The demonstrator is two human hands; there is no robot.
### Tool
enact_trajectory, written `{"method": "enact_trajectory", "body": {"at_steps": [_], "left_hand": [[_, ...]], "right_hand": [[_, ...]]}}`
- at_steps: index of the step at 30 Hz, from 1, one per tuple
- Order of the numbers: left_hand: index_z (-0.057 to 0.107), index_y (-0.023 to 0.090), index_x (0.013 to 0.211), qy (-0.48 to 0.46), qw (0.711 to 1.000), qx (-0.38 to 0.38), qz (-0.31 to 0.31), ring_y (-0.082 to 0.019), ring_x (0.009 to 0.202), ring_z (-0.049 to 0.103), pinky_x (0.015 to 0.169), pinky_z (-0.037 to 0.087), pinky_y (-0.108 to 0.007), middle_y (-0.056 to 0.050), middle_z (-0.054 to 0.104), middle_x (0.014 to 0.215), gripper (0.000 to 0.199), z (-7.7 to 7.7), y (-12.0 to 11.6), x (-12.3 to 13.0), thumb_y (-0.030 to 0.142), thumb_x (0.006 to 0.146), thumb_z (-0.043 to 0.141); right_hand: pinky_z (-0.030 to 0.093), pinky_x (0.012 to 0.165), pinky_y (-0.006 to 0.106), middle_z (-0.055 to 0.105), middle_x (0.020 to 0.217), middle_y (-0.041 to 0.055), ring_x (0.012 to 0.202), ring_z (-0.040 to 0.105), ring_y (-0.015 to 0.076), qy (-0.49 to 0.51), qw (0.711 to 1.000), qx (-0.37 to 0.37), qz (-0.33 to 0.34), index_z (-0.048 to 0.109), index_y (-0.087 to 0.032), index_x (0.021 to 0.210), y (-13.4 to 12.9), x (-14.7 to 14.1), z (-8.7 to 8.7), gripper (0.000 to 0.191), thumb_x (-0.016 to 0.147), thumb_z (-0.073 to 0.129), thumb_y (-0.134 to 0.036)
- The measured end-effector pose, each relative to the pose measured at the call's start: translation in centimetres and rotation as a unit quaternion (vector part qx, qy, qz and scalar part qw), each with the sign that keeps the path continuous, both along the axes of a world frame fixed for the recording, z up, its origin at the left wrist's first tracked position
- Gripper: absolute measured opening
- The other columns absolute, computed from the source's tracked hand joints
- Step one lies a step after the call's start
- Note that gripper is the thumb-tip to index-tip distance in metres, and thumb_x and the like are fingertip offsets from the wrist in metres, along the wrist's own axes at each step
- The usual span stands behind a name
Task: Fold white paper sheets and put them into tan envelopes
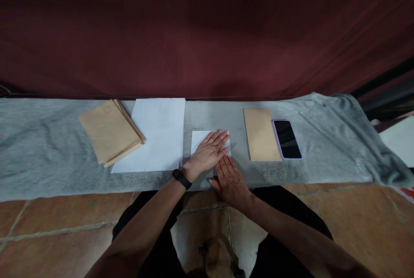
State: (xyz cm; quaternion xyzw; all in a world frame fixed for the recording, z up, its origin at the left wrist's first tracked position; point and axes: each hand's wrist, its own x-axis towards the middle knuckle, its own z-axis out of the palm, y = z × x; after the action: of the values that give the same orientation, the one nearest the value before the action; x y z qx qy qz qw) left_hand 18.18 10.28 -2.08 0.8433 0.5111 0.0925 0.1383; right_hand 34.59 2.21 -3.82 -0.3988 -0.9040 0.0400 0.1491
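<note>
"Counter (48,153) first: what's it carrying?"

"White sheets (158,135) are lying left, brown envelopes (108,129) overlapping them; a lone envelope (260,133) is lying right."

"And the small white paper (198,137)?"

"It's lying between; the left hand (208,150) is resting flat on it, the right hand (231,181) just below, both sets of fingers straight, narrowly spaced. A phone (287,139) is lying beside the lone envelope."

The grey cloth-covered tabletop (333,140) carries, left to right, a pile of brown envelopes (110,131) overlapping large white sheets (158,135), a smaller white paper (198,137), a separate brown envelope (261,135) and, just beside it, a phone (287,140).
</note>
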Motion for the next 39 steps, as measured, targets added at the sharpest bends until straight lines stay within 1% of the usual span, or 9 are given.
{"method": "enact_trajectory", "body": {"at_steps": [8, 13, 16, 17, 19, 25, 33, 36, 39], "left_hand": [[0.039, 0.018, 0.160, 0.018, 0.999, 0.024, 0.022, -0.019, 0.160, 0.024, 0.132, 0.017, -0.044, -0.005, 0.036, 0.168, 0.061, -0.3, 1.2, 0.9, 0.047, 0.110, 0.019], [0.038, 0.017, 0.160, 0.031, 0.999, 0.016, 0.021, -0.019, 0.160, 0.023, 0.133, 0.015, -0.043, -0.005, 0.035, 0.169, 0.061, -0.1, 1.5, 0.9, 0.047, 0.110, 0.020], [0.037, 0.019, 0.161, 0.026, 0.999, 0.016, 0.008, -0.019, 0.160, 0.022, 0.132, 0.017, -0.044, -0.003, 0.036, 0.169, 0.060, -0.2, 1.3, 0.5, 0.046, 0.110, 0.020], [0.037, 0.020, 0.161, 0.023, 1.000, 0.020, 0.004, -0.020, 0.160, 0.022, 0.132, 0.017, -0.045, -0.003, 0.036, 0.169, 0.059, -0.2, 1.1, 0.4, 0.046, 0.111, 0.021], [0.038, 0.021, 0.161, 0.017, 0.999, 0.029, -0.003, -0.020, 0.160, 0.021, 0.132, 0.017, -0.046, -0.002, 0.036, 0.169, 0.058, -0.3, 0.6, 0.2, 0.046, 0.111, 0.021], [0.050, 0.020, 0.152, 0.013, 0.999, 0.038, -0.028, -0.022, 0.160, 0.024, 0.132, 0.019, -0.047, -0.005, 0.043, 0.165, 0.053, 0.0, -1.3, 0.2, 0.043, 0.111, 0.027], [0.058, 0.013, 0.142, 0.020, 0.995, 0.067, -0.076, -0.023, 0.158, 0.030, 0.132, 0.020, -0.044, -0.013, 0.052, 0.159, 0.051, 0.2, -3.8, -0.3, 0.045, 0.110, 0.036], [0.053, 0.011, 0.147, 0.032, 0.994, 0.059, -0.087, -0.023, 0.155, 0.036, 0.132, 0.020, -0.044, -0.015, 0.053, 0.157, 0.057, 0.0, -4.5, -0.7, 0.049, 0.110, 0.031], [0.041, 0.009, 0.156, 0.041, 0.994, 0.047, -0.092, -0.023, 0.157, 0.031, 0.132, 0.019, -0.043, -0.016, 0.044, 0.164, 0.066, 0.1, -5.2, -1.2, 0.053, 0.110, 0.027]], "right_hand": [[0.039, 0.123, 0.054, 0.057, 0.148, 0.0284, 0.143, 0.050, 0.0375, -0.004, 1.000, -0.005, 0.001, 0.054, 0.005, 0.144, -0.2, -0.1, 0.2, 0.064, 0.105, 0.047, -0.045], [0.043, 0.120, 0.050, 0.063, 0.143, 0.0241, 0.138, 0.055, 0.0348, 0.043, 0.999, -0.028, 0.010, 0.061, -0.001, 0.139, 0.7, 0.2, 1.7, 0.052, 0.105, 0.050, -0.038], [0.052, 0.107, 0.040, 0.075, 0.121, 0.0120, 0.113, 0.069, 0.0249, 0.092, 0.992, -0.091, -0.004, 0.074, -0.017, 0.117, 2.5, 1.1, 3.0, 0.032, 0.105, 0.046, -0.024], [0.056, 0.098, 0.037, 0.077, 0.107, 0.0102, 0.100, 0.072, 0.0231, 0.105, 0.988, -0.108, -0.027, 0.075, -0.019, 0.107, 3.2, 1.6, 3.3, 0.031, 0.105, 0.044, -0.023], [0.058, 0.090, 0.035, 0.076, 0.095, 0.0090, 0.093, 0.072, 0.0231, 0.132, 0.980, -0.123, -0.080, 0.074, -0.020, 0.102, 4.9, 2.4, 3.8, 0.032, 0.106, 0.043, -0.026], [0.051, 0.110, 0.040, 0.072, 0.128, 0.0124, 0.123, 0.066, 0.0237, 0.193, 0.971, -0.122, -0.067, 0.068, -0.018, 0.128, 8.2, 2.8, 3.3, 0.041, 0.109, 0.034, -0.032], [0.029, 0.129, 0.047, 0.044, 0.164, 0.0141, 0.154, 0.038, 0.0233, 0.060, 0.990, -0.122, -0.031, 0.048, -0.010, 0.155, 8.9, 1.7, 1.2, 0.053, 0.110, 0.030, -0.033], [0.025, 0.130, 0.045, 0.038, 0.167, 0.0119, 0.157, 0.033, 0.0222, 0.026, 0.993, -0.109, -0.032, 0.043, -0.012, 0.158, 9.3, 1.9, 0.8, 0.054, 0.111, 0.029, -0.034], [0.023, 0.131, 0.044, 0.034, 0.169, 0.0127, 0.158, 0.030, 0.0230, 0.004, 0.995, -0.085, -0.046, 0.037, -0.011, 0.161, 9.6, 1.9, 0.4, 0.058, 0.111, 0.033, -0.039]]}}
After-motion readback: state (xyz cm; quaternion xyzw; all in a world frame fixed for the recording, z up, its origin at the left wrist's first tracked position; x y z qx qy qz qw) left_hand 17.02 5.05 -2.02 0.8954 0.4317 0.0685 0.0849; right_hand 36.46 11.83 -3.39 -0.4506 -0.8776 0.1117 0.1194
